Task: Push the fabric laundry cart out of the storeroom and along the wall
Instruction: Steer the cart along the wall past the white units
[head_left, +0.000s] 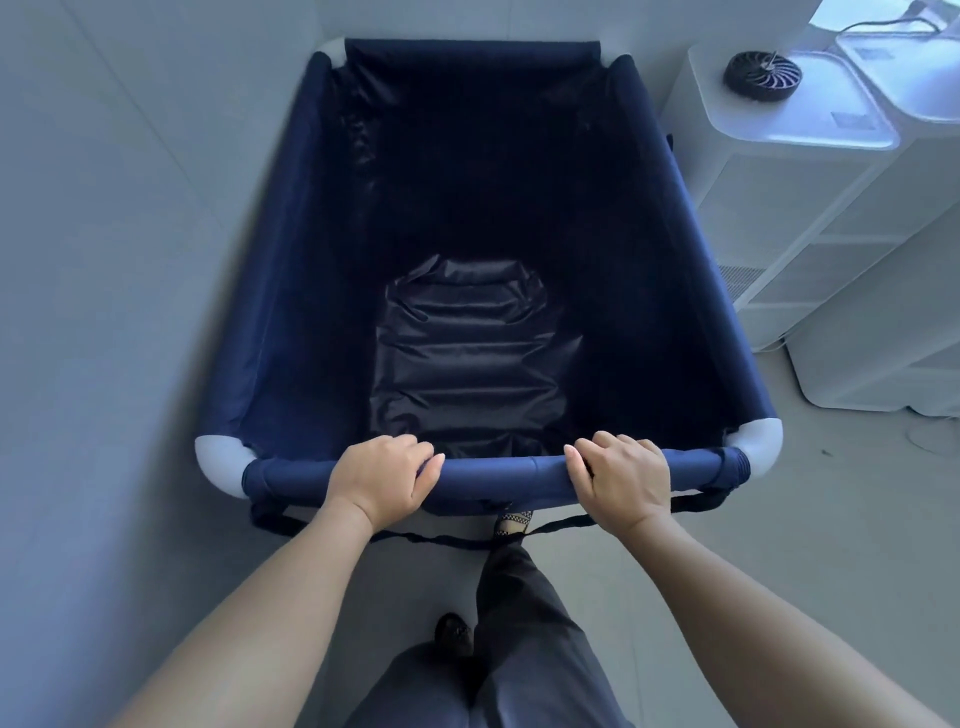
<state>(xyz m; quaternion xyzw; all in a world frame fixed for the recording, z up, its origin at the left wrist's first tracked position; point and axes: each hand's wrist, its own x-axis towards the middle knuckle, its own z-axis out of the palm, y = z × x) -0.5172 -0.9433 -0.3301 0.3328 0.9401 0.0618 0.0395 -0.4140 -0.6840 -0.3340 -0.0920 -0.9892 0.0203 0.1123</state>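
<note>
Laundry cart, navy fabric with white corner joints, sits straight ahead of you, its left side close along the wall. Your left hand and right hand each have a closed grip around the near rail, apart from one another. White appliances stand just right of it.

A pale grey floor carries everything. The navy fabric laundry cart stands on it directly ahead of the hands, close along the wall. White appliance units stand on it ahead and right of the right hand. The person's shoes rest on it below the hands.
</note>
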